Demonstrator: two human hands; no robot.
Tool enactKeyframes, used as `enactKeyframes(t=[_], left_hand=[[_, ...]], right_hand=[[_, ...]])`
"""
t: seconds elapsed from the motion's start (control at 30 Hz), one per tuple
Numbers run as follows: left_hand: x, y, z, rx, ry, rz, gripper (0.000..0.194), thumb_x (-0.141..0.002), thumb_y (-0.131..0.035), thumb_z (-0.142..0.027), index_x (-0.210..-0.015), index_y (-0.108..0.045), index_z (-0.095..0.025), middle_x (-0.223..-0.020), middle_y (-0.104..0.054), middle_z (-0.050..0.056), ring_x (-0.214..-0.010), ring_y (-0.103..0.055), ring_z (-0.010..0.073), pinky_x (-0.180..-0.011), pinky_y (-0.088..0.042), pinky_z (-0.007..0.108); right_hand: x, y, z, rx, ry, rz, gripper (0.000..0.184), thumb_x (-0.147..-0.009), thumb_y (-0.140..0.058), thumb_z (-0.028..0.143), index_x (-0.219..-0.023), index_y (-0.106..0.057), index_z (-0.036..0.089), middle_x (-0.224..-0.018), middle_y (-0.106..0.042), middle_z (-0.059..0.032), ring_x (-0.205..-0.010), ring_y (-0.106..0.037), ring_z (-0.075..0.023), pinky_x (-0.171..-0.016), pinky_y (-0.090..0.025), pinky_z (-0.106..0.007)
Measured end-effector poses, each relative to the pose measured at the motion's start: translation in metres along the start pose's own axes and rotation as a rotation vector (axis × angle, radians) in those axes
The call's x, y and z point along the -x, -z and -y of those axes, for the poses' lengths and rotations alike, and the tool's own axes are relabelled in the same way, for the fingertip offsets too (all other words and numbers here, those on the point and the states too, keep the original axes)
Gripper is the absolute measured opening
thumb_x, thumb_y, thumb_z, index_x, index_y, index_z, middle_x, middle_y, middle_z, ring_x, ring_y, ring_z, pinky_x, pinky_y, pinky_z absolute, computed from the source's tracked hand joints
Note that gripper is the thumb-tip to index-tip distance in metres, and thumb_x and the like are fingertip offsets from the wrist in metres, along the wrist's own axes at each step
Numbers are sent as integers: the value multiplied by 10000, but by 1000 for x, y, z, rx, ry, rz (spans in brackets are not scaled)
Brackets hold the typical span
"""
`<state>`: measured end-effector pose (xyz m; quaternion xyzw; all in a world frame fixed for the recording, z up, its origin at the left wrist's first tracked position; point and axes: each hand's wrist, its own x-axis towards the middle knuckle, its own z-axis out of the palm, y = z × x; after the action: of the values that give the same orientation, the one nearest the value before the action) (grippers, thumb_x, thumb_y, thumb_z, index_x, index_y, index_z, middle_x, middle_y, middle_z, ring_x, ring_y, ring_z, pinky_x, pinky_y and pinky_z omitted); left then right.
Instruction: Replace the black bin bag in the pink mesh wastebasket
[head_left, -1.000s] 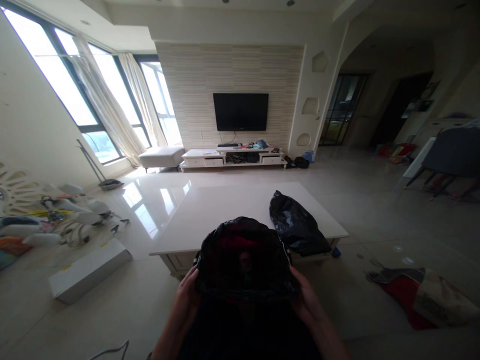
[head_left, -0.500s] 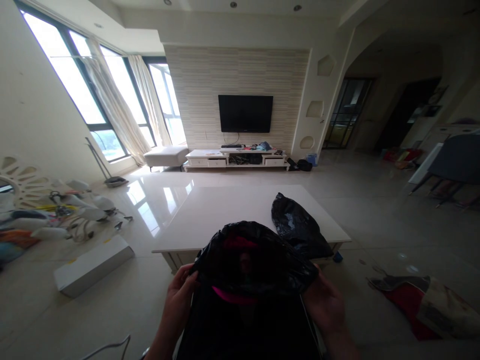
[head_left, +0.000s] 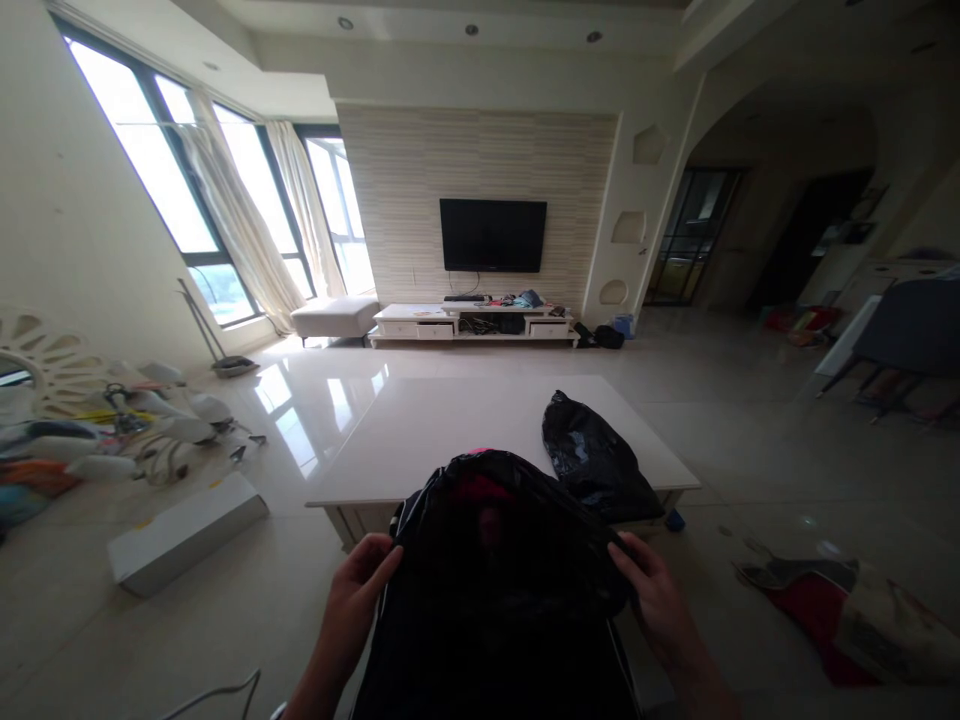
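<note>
I hold a black plastic bag (head_left: pixel 502 560) up in front of me, its mouth open toward me with something red or pink inside. My left hand (head_left: pixel 360 590) grips the bag's left edge with curled fingers. On the bag's right edge, my right hand (head_left: pixel 656 595) pinches the plastic. A second black plastic bag (head_left: pixel 592 465) lies crumpled on the white low table (head_left: pixel 435 430) just beyond, near its right front corner.
A white flat box (head_left: pixel 184 530) lies on the floor at left, with a heap of toys and cables (head_left: pixel 127 430) behind it. Red and beige cloth (head_left: pixel 847 610) lies on the floor at right. A TV (head_left: pixel 493 234) hangs above a white cabinet (head_left: pixel 472 322). Dark chair (head_left: pixel 904 335) at far right.
The bag's rim has been drawn lower and wider, covering more of the pink item. My right hand slid along the edge; the view tilted slightly up.
</note>
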<state>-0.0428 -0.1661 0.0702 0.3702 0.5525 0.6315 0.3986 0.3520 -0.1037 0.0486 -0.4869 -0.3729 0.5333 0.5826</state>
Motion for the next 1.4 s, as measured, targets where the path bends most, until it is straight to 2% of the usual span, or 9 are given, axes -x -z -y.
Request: enactKeyframes(t=[0.2,0.3,0.53,0.77,0.9,1.07,1.17,1.27,1.4], left_hand=[[4,-10,-8,-72,-48,159,327,-701,-914,-454,-746,-727,-189,-773,-645,15,-664,-559,157,-608,-458,247],[8,-15,-10,-149,-65,213,290,-730,-893,-422,-730,-722,-189,-718,-619,13,-643,-531,159,-592,-432,250],[20,-19,-21,-126,-110,466,191,-682,-929,-232,-635,-746,-206,-735,-640,56,-748,-576,228,-718,-465,313],[18,-17,-16,-261,-156,557,301,-743,-870,-384,-692,-649,-186,-746,-608,26,-736,-545,187,-698,-446,290],[8,-6,-10,-432,-220,382,357,-818,-773,-436,-676,-547,-199,-703,-548,-8,-696,-521,160,-649,-446,263],[5,15,-18,-429,-348,-153,297,-816,-754,-443,-724,-594,-210,-673,-592,-18,-668,-584,165,-635,-492,260],[10,22,-29,-445,-450,-399,249,-803,-775,-413,-779,-631,-211,-705,-623,-19,-680,-609,164,-659,-514,263],[14,23,-38,-450,-508,-424,229,-785,-779,-372,-785,-610,-217,-773,-635,-13,-721,-624,163,-702,-543,275],[15,17,-45,-414,-429,-339,263,-740,-767,-358,-906,-618,-218,-886,-681,17,-811,-680,202,-740,-587,322]], right_hand=[[15,-7,28,192,327,235,291,-772,-855,462,-698,-756,198,-996,-687,-78,-894,-606,-225,-766,-495,-299],[18,-17,30,230,263,295,330,-790,-830,499,-703,-745,192,-892,-687,-66,-820,-592,-214,-738,-481,-302],[5,-16,8,257,25,65,491,-595,-901,618,-816,-803,191,-795,-734,-51,-807,-627,-240,-750,-499,-315],[13,-7,18,316,213,273,372,-842,-745,553,-772,-715,189,-839,-672,-33,-803,-586,-201,-719,-477,-284],[11,2,17,346,318,128,369,-852,-735,546,-750,-683,195,-811,-637,-24,-784,-583,-196,-720,-486,-290],[12,14,22,374,502,-250,291,-851,-762,497,-830,-715,211,-843,-645,-18,-793,-599,-181,-741,-494,-283],[21,15,37,371,687,-315,196,-879,-755,415,-901,-731,221,-928,-647,-25,-854,-614,-174,-752,-502,-266],[27,14,48,419,762,-242,147,-899,-739,363,-959,-740,229,-947,-656,-33,-892,-627,-181,-772,-518,-271],[28,12,50,452,696,-175,155,-904,-720,378,-912,-696,225,-926,-653,-35,-855,-630,-184,-740,-520,-280]])
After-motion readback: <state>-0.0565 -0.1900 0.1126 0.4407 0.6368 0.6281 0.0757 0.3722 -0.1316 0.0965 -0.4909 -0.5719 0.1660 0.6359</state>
